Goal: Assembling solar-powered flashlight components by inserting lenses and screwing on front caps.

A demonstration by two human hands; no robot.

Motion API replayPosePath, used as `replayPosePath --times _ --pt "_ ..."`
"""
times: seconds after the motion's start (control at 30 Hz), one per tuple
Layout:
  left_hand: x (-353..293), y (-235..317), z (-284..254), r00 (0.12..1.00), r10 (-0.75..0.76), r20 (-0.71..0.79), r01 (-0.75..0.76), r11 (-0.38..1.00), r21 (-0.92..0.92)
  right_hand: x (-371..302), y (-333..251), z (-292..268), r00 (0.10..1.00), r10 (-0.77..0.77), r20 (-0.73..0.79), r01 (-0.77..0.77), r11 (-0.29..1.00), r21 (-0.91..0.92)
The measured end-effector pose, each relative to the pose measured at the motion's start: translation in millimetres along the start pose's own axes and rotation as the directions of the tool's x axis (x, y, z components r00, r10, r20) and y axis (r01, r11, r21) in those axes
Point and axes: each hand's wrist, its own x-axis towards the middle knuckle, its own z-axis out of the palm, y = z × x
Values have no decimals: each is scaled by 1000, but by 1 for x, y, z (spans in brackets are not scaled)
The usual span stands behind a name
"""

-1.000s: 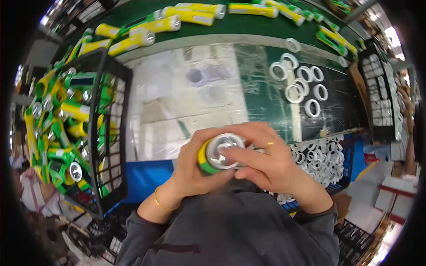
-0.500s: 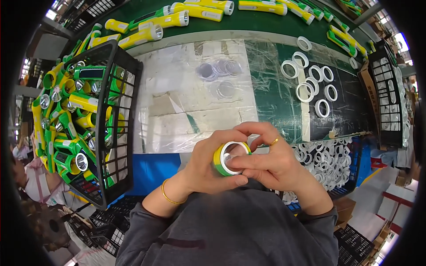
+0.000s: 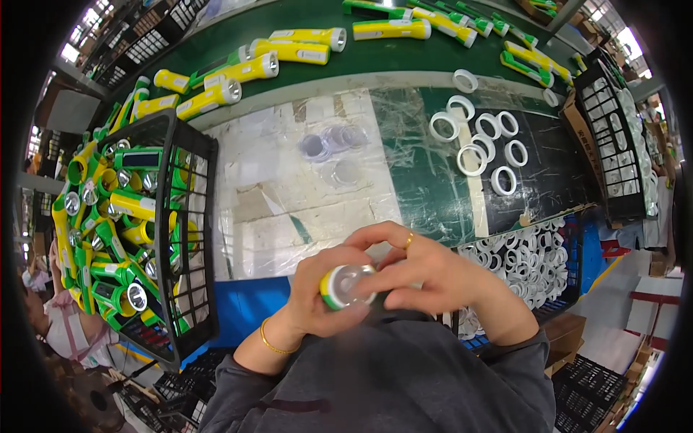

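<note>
My left hand (image 3: 307, 296) is closed around a yellow and green flashlight (image 3: 327, 294), its round front end tilted up toward me. A white ring (image 3: 367, 297) rims that end, blurred by motion. Over the front reaches my right hand (image 3: 429, 274), fingers stretched out and smeared, the thumb apart from them; fingertips seem to touch the flashlight's face. Beyond the hands, thin clear discs (image 3: 343, 137) lie on the pale, film-covered part of the bench (image 3: 253, 166). Several loose white rings (image 3: 472, 160) are spread over its dark right part.
At the left stands a black crate (image 3: 171, 231) heaped with flashlights. More flashlights (image 3: 253, 68) lie on the green belt (image 3: 317, 76) at the back. A bin of white rings (image 3: 530, 267) sits below the bench's right front edge. Another black crate (image 3: 613, 137) is far right.
The flashlight and both hands have moved slightly left and lower in view. My right thumb has come out of the flashlight's opening, and the fingers now reach over it. The view has shifted.
</note>
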Motion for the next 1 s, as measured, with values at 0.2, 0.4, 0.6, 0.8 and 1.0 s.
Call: replayPosePath --times 0.2,0.4,0.6,0.8,1.0 --pt "-6 -3 -3 988 -123 -92 109 984 -143 26 125 -24 825 182 -535 -508 654 -561" --pt "3 21 -4 976 9 -216 41 973 226 36 113 -35 821 256 -510 -508 735 -450" --pt "20 8 4 975 184 -123 -93 846 526 20 -7 -1 717 694 -71 -525 604 599" --pt "22 7 13 981 194 -23 -158 856 492 1 -1 18 767 641 32 -463 517 720" --pt "11 3 5 974 223 48 -219 858 465 3 -4 29 838 544 -39 -417 686 596"
